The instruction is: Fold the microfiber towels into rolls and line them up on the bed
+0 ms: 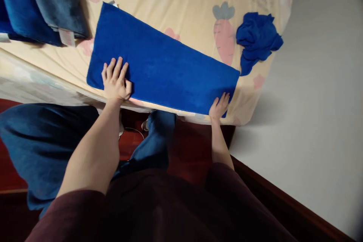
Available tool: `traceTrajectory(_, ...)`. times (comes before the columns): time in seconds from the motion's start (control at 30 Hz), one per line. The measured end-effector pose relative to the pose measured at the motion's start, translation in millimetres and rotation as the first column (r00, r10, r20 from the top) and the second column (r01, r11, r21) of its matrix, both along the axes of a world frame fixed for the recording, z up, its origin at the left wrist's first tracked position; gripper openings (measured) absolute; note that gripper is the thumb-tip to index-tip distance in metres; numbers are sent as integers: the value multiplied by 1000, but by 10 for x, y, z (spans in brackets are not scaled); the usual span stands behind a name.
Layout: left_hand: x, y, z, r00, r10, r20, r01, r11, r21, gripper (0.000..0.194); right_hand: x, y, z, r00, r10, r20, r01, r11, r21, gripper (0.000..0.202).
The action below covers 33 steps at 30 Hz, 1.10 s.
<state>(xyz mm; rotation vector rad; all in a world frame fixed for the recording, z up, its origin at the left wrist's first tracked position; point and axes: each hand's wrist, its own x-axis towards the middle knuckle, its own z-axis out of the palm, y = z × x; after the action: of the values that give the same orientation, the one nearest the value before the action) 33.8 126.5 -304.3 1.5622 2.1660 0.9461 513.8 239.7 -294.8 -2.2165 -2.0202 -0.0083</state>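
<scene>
A blue towel [164, 64] lies flat in a long strip along the near edge of the bed, with a small pale tag showing at its far left corner. My left hand [115, 81] rests palm down on the towel's left part, fingers spread. On its right end, close to the near corner, lies my right hand [219, 106] with the fingers stretched out flat. A crumpled blue cloth [258, 38] sits just beyond the towel's far right corner.
Folded blue and grey towels [56, 0] lie at the far left of the bed. The bed has a cream sheet [193, 15] printed with carrots and a rabbit. A pale wall [317, 94] borders the bed's right side. Dark red floor [187, 147] shows below.
</scene>
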Motion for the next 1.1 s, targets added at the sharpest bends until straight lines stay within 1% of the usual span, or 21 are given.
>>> traceTrajectory(0.07,-10,10,-2,999,-6,-52,7,1000,5,63,-1,-2,4,1000,10,18,-10,1000,-28,64)
traceTrajectory(0.13,-15,18,11,994,-58,-92,58,998,-4,66,5,-3,8,1000,11,24,-10,999,-39,64)
traceTrajectory(0.2,-6,21,37,992,-87,-88,86,996,-14,68,17,0,8,1000,-1,23,1,999,-34,63)
traceTrajectory(0.37,39,24,80,1000,16,-20,-16,999,-32,62,53,13,-7,1000,-21,-16,20,1000,-15,60)
traceTrajectory(0.53,36,26,64,997,-24,-69,21,998,-51,66,73,-7,-8,999,-8,-39,9,1000,6,63)
traceTrajectory(0.73,53,21,92,998,3,-58,-7,997,-74,64,95,-9,-31,997,-6,-76,7,1000,13,60)
traceTrajectory(0.87,60,18,108,998,-2,-57,-3,996,-86,64,104,-3,-47,998,-4,-65,6,1000,22,60)
traceTrajectory(1.1,71,7,125,999,1,-51,-5,997,-83,63,71,-9,-24,999,-16,-46,17,1000,26,58)
